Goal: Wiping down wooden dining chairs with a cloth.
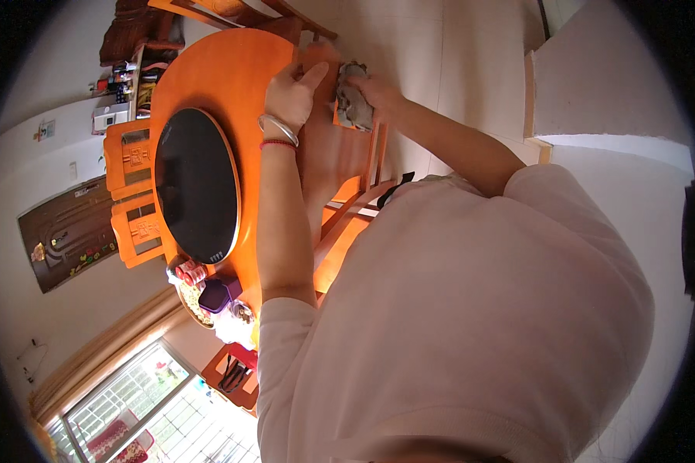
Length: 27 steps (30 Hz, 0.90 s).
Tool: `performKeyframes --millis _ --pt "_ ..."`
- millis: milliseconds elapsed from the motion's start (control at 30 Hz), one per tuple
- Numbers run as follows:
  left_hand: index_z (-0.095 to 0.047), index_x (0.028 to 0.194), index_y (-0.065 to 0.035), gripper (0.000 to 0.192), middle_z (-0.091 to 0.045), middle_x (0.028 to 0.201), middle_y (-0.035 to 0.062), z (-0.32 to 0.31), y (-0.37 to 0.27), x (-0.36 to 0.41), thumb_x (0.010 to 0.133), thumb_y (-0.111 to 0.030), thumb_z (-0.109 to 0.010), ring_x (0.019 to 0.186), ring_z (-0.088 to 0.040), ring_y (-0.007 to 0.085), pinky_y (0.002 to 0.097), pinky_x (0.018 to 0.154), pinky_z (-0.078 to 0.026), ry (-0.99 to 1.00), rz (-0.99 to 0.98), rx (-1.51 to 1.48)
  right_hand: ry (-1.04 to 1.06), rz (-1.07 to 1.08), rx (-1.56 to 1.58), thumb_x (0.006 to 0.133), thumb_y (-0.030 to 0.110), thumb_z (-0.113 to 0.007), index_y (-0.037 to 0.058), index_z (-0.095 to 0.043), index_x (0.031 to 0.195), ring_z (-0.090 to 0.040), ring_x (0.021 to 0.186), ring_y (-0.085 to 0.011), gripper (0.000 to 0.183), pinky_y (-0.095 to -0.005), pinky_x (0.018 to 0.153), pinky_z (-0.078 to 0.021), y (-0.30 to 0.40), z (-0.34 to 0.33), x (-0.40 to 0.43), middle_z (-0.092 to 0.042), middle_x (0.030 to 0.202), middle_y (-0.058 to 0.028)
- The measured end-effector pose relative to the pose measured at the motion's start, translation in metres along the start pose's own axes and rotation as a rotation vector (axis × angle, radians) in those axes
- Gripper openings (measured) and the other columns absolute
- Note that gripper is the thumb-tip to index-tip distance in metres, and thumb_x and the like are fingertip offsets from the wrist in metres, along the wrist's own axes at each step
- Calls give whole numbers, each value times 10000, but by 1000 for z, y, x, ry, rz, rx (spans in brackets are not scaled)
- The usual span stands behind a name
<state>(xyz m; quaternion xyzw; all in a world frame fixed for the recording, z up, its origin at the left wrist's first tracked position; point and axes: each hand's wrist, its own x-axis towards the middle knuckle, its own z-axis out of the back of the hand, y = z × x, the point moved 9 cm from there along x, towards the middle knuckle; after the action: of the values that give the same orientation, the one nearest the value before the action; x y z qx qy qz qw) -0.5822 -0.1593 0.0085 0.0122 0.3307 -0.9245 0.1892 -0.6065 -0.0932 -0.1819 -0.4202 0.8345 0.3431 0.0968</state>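
My right hand (376, 95) holds a crumpled grey cloth (354, 98) against an orange wooden surface, which looks like part of a chair. Some of its fingers are hidden by the cloth. To the left, my left hand (292, 98) is over the edge of the oval wooden table (249, 52), thumb extended and fingers curled. A blurred reddish-brown shape lies just beyond it, so what those fingers touch is unclear. A silver bangle (281, 128) and a red bead bracelet (278, 143) circle the left wrist.
A round black turntable (197, 185) sits on the table. Jars with red lids (190, 272), a purple box (219, 294) and a tray of food (192, 301) crowd one end. Carved chairs (133, 156) line the far side; wooden chair parts (347, 231) are close to my body.
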Motion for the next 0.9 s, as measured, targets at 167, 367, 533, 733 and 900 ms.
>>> performKeyframes --millis 167,367,533,733,900 --pt "-617 922 30 450 -624 862 206 4 -3 2 774 -394 -582 799 -594 283 339 717 -438 -52 -44 13 38 -25 46 844 139 -519 -33 -476 1030 -619 692 -260 257 -378 580 -534 -8 0 6 -587 873 -149" --pt "-619 926 23 454 -623 855 209 -2 1 3 771 -402 -583 802 -597 286 336 719 -440 -28 -32 -10 31 -18 60 837 130 -521 -32 -481 1019 -611 685 -264 247 -390 568 -521 0 -6 -11 -585 866 -151" --pt "-616 920 30 459 -614 824 216 1 -2 4 775 -404 -576 784 -594 280 337 707 -436 -49 -146 48 30 -34 107 827 144 -581 -39 -494 1045 -610 752 -270 298 -391 631 -526 -5 -13 -16 -594 925 -165" --pt "-613 911 30 447 -617 821 206 0 -5 -1 784 -396 -566 764 -585 297 336 692 -431 -23 -42 1 -56 -56 196 864 176 -513 -21 -481 1006 -591 684 -247 245 -377 562 -516 27 -8 -7 -579 850 -123" --pt "-615 906 31 463 -619 810 199 1 1 2 783 -412 -563 768 -579 303 341 705 -427 -51 -100 53 -115 45 3 869 216 -525 4 -483 1041 -582 738 -211 277 -355 626 -509 24 1 7 -577 871 -115"
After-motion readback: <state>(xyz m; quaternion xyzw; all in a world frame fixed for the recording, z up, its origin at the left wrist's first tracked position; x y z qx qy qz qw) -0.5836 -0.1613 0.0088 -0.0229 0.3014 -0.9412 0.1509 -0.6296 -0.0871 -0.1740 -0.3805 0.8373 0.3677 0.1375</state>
